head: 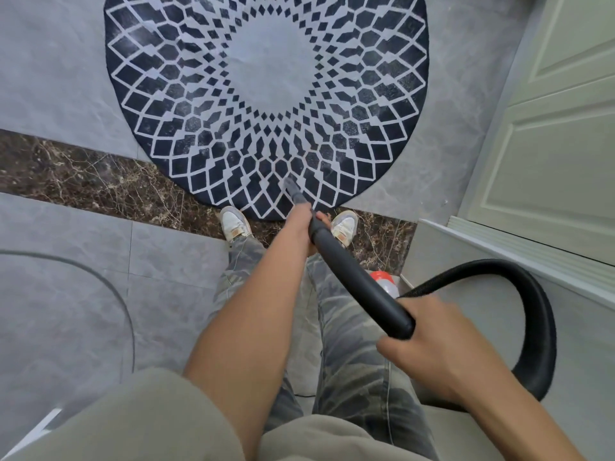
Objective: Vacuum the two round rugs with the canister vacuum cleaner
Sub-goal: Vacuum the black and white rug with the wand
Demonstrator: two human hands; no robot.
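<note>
Through the head camera, a grey tiled floor (66, 78) is crossed by a dark marble strip (83, 174), and a pale panelled door (549, 144) stands at the right. The round rug (266, 94), dark with a white lattice, lies over both tiles and strip. The left hand (304, 227) grips the black wand (352, 277) low down. The right hand (429, 344) clasps its upper end, where the hose (539, 311) loops away. The nozzle (290, 186) touches the rug's near edge, just ahead of white shoes (234, 224). A red-and-white object (386, 282) sits partly hidden behind the wand.
</note>
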